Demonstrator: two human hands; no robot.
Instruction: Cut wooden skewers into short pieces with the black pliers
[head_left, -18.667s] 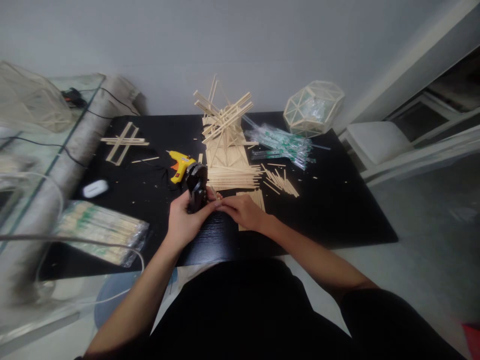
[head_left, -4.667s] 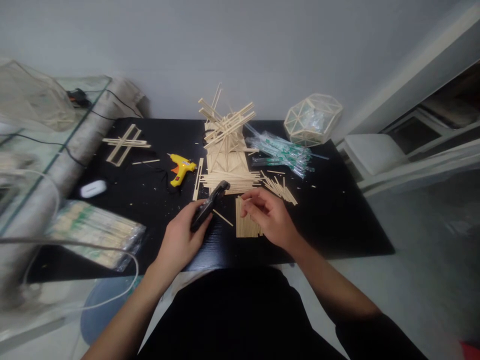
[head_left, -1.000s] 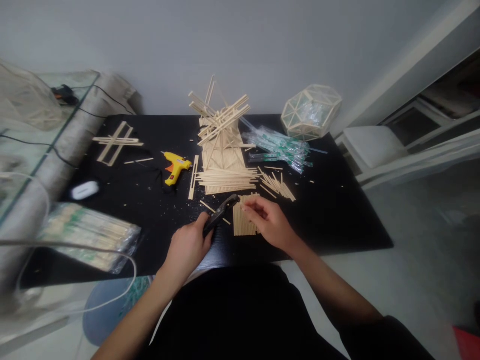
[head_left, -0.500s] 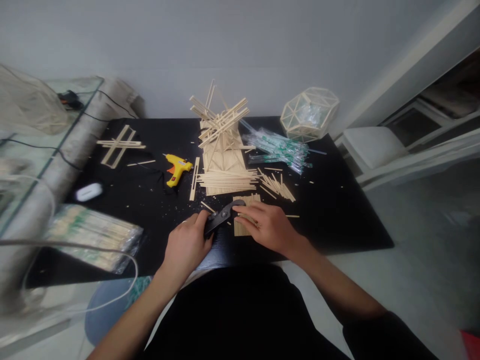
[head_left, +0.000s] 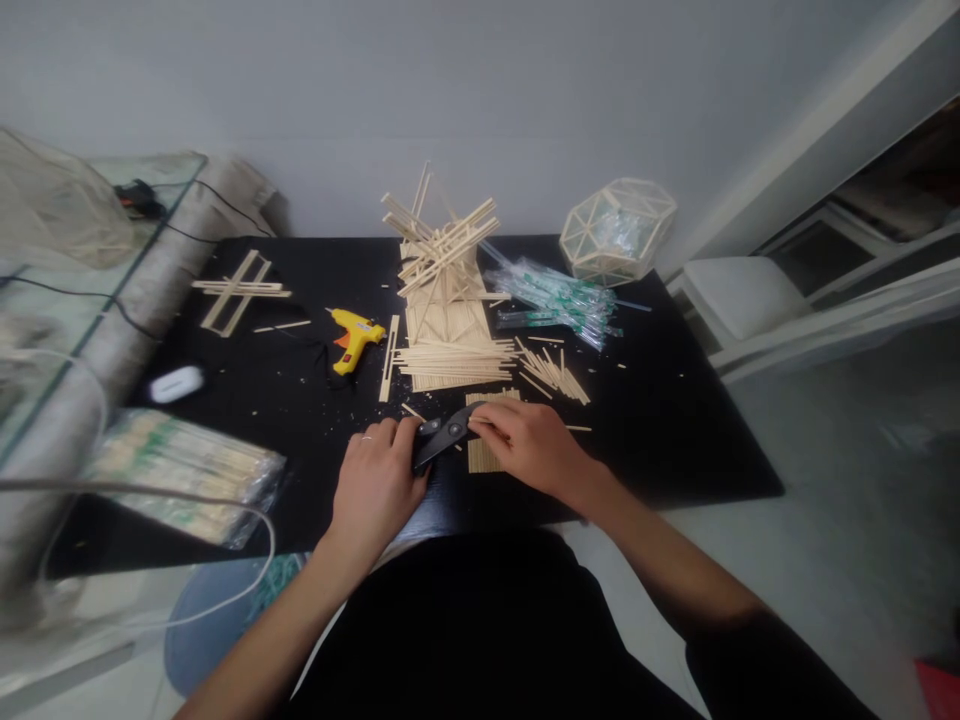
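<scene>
Now, left hand (head_left: 379, 470): wrapped round the handles of a cutter (head_left: 454, 430), fingers closed on them.
Cutter: black, slanting from the left hand toward one to two o'clock, with its blade end right at the other hand's fingertips.
Right hand (head_left: 536, 450): at three o'clock of the cutter, fingertips together, seemingly clamped on a thin stick (head_left: 579, 428).
Stick: mostly hidden behind the right hand, with only what looks like its far end poking out at three o'clock.
Cutter jaws: largely covered by fingertips; cannot tell whether apart or together.
Step in hand: judged to be lining up or snipping the stick.
Next move: likely to call for a steady right pinch and a firm left squeeze, fingertips clear of the blades.
Mat (head_left: 484, 462): at four o'clock, made of short sticks side by side, partly behind the right fingers.
Bag (head_left: 191, 480): at nine o'clock, clear plastic full of chopsticks.
White case (head_left: 176, 384): past the bag, between nine and ten.
Short sticks (head_left: 562, 380): at two, loosely fanned.
Glue gun (head_left: 356, 335): at half past ten, yellow, lying flat.
Long sticks (head_left: 454, 362): at twelve, piled crosswise before the model (head_left: 442, 265).
Wrappers (head_left: 562, 300): past one o'clock, heaped.
Cross (head_left: 238, 288): at ten.
Frame (head_left: 591, 228): farthest, between one and two, many-sided.
</scene>
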